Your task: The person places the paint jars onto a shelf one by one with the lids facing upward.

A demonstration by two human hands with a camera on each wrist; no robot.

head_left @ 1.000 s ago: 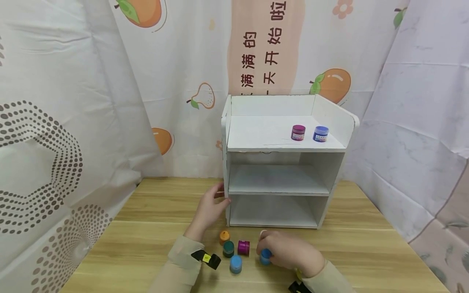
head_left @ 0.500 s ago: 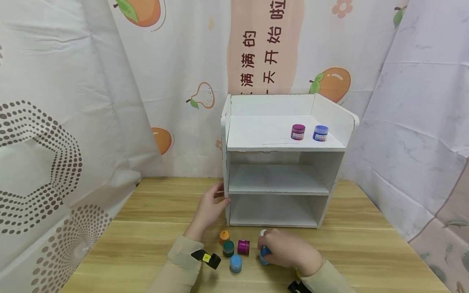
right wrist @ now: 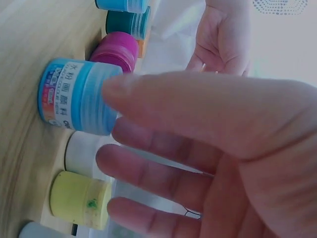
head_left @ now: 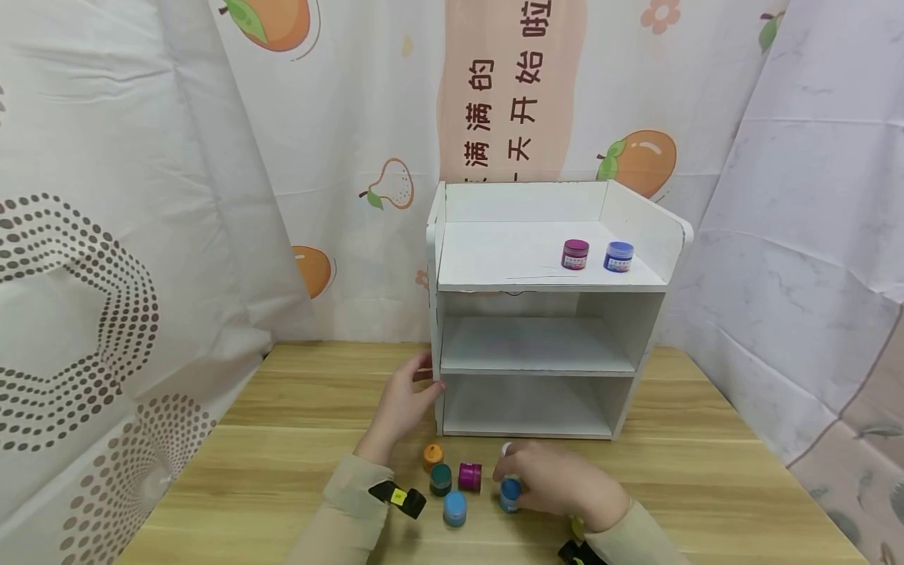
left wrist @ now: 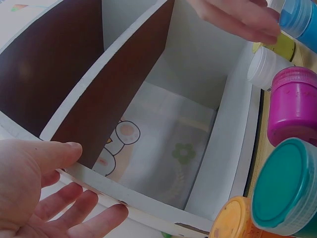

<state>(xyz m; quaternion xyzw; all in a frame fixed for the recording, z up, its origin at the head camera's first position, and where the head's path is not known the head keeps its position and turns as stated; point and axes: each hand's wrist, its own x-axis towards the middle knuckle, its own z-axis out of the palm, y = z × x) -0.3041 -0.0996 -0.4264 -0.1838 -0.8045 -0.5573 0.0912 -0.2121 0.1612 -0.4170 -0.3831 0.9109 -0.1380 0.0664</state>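
In the head view, my left hand (head_left: 404,404) holds the left side panel of the white shelf unit (head_left: 540,369), thumb on its front edge and fingers along the outside. My right hand (head_left: 558,482) pinches a blue paint jar (head_left: 509,497) at its lid, between thumb and index finger. The right wrist view shows this blue jar upright on the table with its label in sight; the other fingers (right wrist: 158,171) hang loosely beside it. Near the hands stand a light blue jar (head_left: 455,510), a green jar (head_left: 440,480), an orange jar (head_left: 433,457) and a purple jar (head_left: 469,477).
On the unit's top stand a magenta jar (head_left: 575,255) and a blue-lidded jar (head_left: 618,257). A white jar (right wrist: 86,153) and a yellow jar (right wrist: 80,201) stand close by the right hand. A printed curtain (head_left: 353,102) hangs behind the wooden table (head_left: 318,408).
My right hand shifts slightly around the blue jar, and more of the jar shows now than half a second ago. The left hand keeps its place on the shelf unit.
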